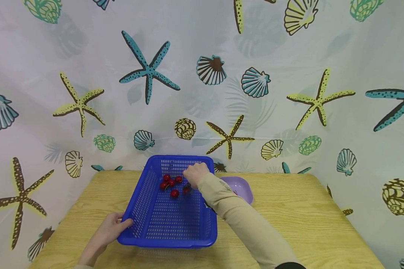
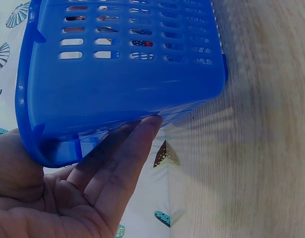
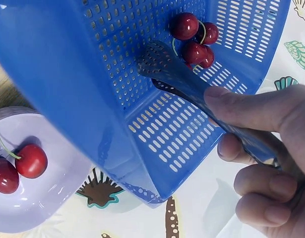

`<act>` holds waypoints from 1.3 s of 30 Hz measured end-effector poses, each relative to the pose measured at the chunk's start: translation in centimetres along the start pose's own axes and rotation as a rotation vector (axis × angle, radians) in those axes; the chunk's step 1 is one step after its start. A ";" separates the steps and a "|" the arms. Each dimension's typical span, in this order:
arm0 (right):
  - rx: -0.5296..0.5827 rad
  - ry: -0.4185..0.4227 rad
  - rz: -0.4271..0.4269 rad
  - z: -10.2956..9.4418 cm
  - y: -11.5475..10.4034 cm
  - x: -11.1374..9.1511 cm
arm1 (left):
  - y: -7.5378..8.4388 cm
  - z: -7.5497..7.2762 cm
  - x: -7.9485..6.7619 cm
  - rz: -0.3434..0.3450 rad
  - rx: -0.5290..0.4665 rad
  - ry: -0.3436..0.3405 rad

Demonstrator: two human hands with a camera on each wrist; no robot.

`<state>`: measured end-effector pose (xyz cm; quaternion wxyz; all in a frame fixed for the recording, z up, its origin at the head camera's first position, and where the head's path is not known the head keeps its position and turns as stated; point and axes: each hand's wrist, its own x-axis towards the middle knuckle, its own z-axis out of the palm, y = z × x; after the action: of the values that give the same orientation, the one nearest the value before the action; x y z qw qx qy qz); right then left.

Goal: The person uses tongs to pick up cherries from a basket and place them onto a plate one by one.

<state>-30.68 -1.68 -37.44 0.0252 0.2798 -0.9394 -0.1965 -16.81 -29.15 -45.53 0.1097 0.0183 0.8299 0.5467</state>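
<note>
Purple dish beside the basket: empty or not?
Not empty: in the right wrist view, at least two red cherries lie in the purple dish.

A blue rectangular plastic basket with slotted walls (image 1: 170,243) sits on the pale wood-grain worktop (image 1: 289,213). The person's left grip (image 1: 110,227) holds its near left corner, thumb over the rim. The right grip (image 1: 196,174), below a beige sleeve (image 1: 245,220), is over the far right part, just beside a small dark tool (image 1: 187,185) at one of six glossy red cherries (image 1: 174,193). A lilac dish (image 1: 244,189) stands right of the basket, partly hidden.
</note>
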 end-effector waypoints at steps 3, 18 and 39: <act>0.013 -0.009 -0.001 0.1 0.2 -0.1 | 0.0 0.0 0.0 0.001 -0.003 -0.003; 0.240 0.037 0.022 0.9 2.1 -1.8 | 0.1 0.0 0.2 0.009 0.016 0.000; 0.676 0.186 -0.017 2.6 4.6 -6.6 | 0.1 0.1 0.0 0.001 0.037 0.028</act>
<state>-27.93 6.32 -37.66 0.0149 0.2967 -0.9427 0.1515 -16.81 -29.02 -45.50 0.0976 0.0130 0.8413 0.5315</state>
